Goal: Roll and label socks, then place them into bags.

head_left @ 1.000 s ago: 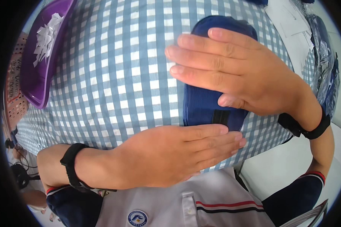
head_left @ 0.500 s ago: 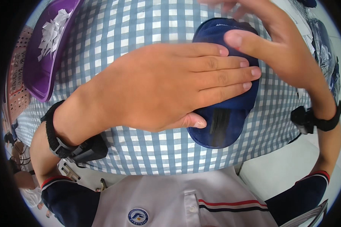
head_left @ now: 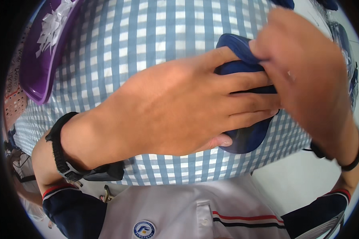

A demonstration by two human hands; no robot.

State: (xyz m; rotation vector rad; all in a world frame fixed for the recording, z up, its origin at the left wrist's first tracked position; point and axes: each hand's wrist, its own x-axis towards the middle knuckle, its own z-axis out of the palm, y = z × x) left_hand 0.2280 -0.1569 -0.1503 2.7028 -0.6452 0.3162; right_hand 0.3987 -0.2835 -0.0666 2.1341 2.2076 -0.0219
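A dark blue fabric piece (head_left: 249, 141) with rounded ends and a dark strip near its near end lies on the checked cloth; I cannot tell exactly what it is. My left hand (head_left: 179, 107) rests flat across its middle, fingers stretched and slightly apart, hiding much of it. At the far end, my right hand (head_left: 303, 63) is closed, thumb and fingers pinching the raised edge of the blue fabric. That far flap (head_left: 237, 46) is lifted and folded. The right fingertips are partly hidden behind the hand.
A blue-and-white checked tablecloth (head_left: 147, 44) covers the table. At the far left stands a purple tray (head_left: 38, 77) with white paper scraps (head_left: 54, 26), beside a pink perforated basket (head_left: 16, 105). Clear plastic packaging (head_left: 341, 36) lies along the right edge.
My right hand has closed on the far edge of the blue fabric and folded it up. My left hand has slid slightly right and nearer, its fingers spreading a little.
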